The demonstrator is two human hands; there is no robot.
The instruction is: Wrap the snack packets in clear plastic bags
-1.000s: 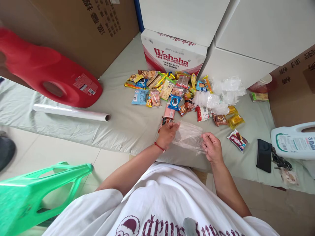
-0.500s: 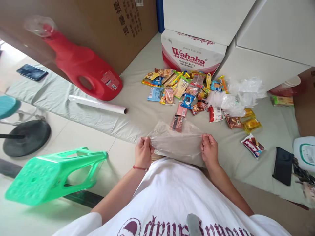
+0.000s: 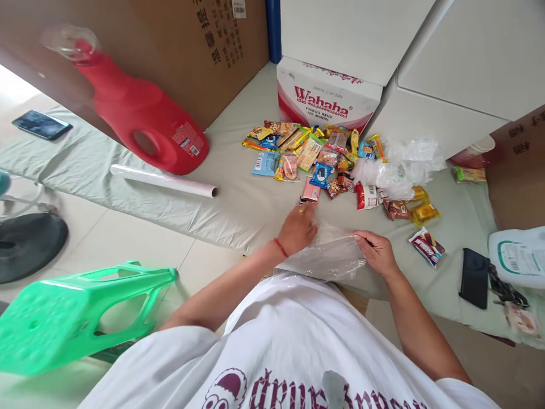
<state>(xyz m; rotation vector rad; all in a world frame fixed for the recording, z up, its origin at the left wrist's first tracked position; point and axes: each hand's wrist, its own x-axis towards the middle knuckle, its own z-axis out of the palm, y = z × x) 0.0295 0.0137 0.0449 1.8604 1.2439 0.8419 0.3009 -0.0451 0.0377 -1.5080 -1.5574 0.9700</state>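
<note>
Head view showed the person seated at a low surface covered with a pale grey-green cloth. The right hand pinched the edge of a clear plastic bag, fingers closed on the film, holding it just above the near edge of the surface. The left hand, with a red string at the wrist, reached forward over the bag's far side, fingers curled over a small dark snack packet that was mostly hidden; whether the hand gripped it could not be told. Just beyond lay a pink wrapper and a heap of mixed snack packets, with crumpled clear bags to its right. A Wahaha carton stood behind the heap. A red jug and a white roll lay to the left, a green stool on the floor, and a black phone to the right.
</note>
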